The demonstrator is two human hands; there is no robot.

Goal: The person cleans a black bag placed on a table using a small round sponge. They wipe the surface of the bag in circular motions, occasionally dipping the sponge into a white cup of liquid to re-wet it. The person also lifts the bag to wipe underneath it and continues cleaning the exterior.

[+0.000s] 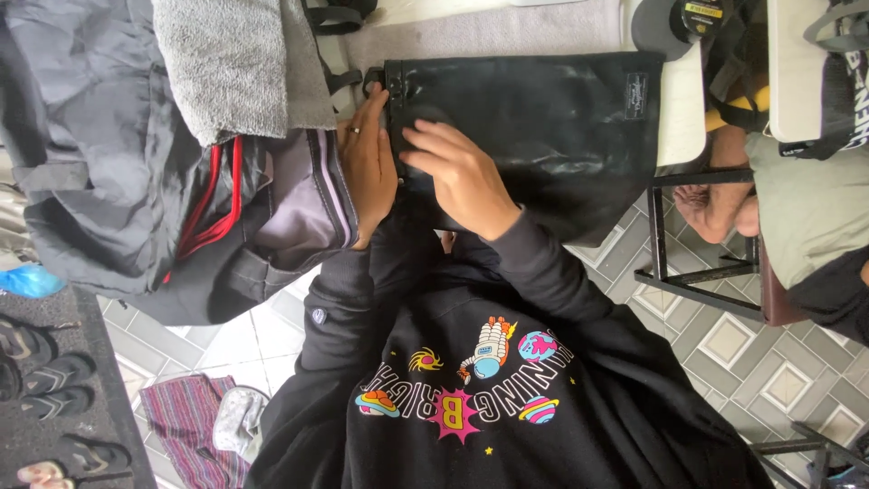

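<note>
A glossy black bag [543, 127] lies flat on a pale surface in front of me. My left hand [366, 163], a ring on one finger, lies along the bag's left edge by its buckle [373, 80], fingers closed against it. My right hand [460, 174] sits on the bag just right of the left one, and its fingers curl over the same edge. Both sleeves are black, and my black hoodie with a colourful space print [480, 380] fills the lower middle.
An open dark grey backpack [109, 181] with red trim lies left of my hands, a grey towel [226, 63] on top. Sandals [54, 380] and a striped cloth [186, 417] are on the tiled floor. Another person's foot [715, 204] and a metal stool frame [688, 272] are at right.
</note>
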